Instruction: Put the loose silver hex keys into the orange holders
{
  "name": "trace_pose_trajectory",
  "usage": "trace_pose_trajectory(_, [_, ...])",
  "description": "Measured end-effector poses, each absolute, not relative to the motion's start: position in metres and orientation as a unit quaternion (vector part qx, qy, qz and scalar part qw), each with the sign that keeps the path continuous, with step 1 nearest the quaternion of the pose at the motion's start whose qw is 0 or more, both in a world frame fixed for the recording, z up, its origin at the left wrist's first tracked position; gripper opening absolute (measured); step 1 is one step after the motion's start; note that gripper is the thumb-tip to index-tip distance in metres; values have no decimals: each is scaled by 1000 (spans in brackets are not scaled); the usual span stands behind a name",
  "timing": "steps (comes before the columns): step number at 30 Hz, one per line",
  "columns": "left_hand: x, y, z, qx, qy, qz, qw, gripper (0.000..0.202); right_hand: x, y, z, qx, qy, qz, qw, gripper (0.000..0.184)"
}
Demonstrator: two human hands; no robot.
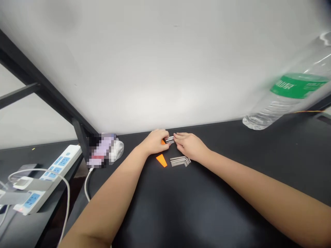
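Observation:
Several metal hex keys (170,140) lie side by side between my two hands at the back of the black table. My left hand (156,142) is closed around an orange holder (162,142) at their left ends, most of it hidden by the fingers. From the other side, my right hand (190,144) has its fingers closed together at the right ends of these keys, which it covers. Nearer to me lies a second row of L-shaped hex keys (179,161), their bent ends to the right. Left of that row is a separate orange piece (161,160).
A large clear bottle (287,86) with a green label stands at the right by the white wall. On the left are a black metal frame (51,89), a white power strip (55,174) with plugs and cables, and a blurred-out item (102,151).

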State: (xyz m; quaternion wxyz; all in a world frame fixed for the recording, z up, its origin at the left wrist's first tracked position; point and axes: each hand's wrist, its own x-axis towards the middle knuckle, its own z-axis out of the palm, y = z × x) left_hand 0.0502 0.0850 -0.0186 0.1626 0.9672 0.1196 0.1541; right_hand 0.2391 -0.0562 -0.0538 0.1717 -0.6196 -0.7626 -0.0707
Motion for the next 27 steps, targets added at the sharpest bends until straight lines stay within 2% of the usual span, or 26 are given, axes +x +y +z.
trace_pose_trajectory(5, [43, 88, -16, 965, 106, 162, 178, 21, 239, -59, -49, -630, -749, -63, 197, 42])
trace_pose_trajectory(11, [42, 88, -16, 962, 116, 169, 182, 24, 254, -62, -43, -668, -677, -15, 310, 44])
trace_pose_trajectory(14, [43, 86, -15, 963, 128, 170, 167, 37, 267, -60, -41, -685, -650, -13, 329, 41])
trace_pose_trajectory(17, [46, 84, -16, 967, 141, 164, 138, 48, 275, -57, -41, -673, -671, 5, 310, 33])
trace_pose_trajectory(22, [49, 84, -20, 968, 154, 158, 119, 33, 273, -55, -42, -665, -691, 35, 282, 27])
trace_pose_trajectory(27, [51, 84, -22, 967, 164, 162, 112, 29, 271, -54, -42, -671, -676, 59, 298, 25])
